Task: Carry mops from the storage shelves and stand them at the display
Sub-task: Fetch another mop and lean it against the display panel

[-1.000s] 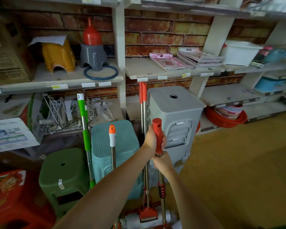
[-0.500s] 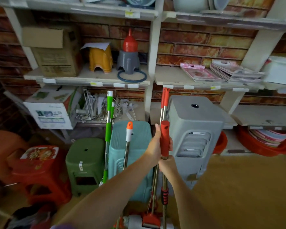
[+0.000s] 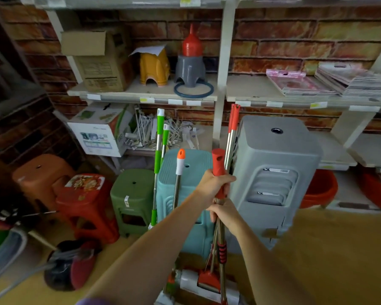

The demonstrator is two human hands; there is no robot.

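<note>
**Both hands on a red-handled mop at the storage shelves**

A brick-patterned wall backs white storage shelves [image 3: 220,62], and plastic stools crowd the tan floor below them. In the middle of the view the person holds a red-handled mop [image 3: 218,166] upright. The left hand [image 3: 215,183] has its fingers curled round the red grip, whose capped top sticks up above the fist. The right hand [image 3: 223,213] is wrapped round the steel shaft just beneath the left hand; further shafts run through the same fist, though how many it holds cannot be told. The mop's red and white head [image 3: 207,282] sits low near the floor, close to the person.

Another red-topped mop [image 3: 233,124] leans between the teal stool [image 3: 189,194] and the tall grey stool [image 3: 275,172]. An orange-and-white-handled mop [image 3: 180,164] stands in front of the teal stool, and two green-handled mops [image 3: 158,139] stand between it and the green stool [image 3: 132,199].

On the shelf above, a brown carton [image 3: 101,62] stands with a flap open, its contents hidden. Beside it sit a yellow stool [image 3: 154,69] and a grey stool [image 3: 190,69] with a red funnel [image 3: 191,44] on top. Below, a white printed box [image 3: 99,135] lies beside a heap of white hangers [image 3: 145,133].
</note>
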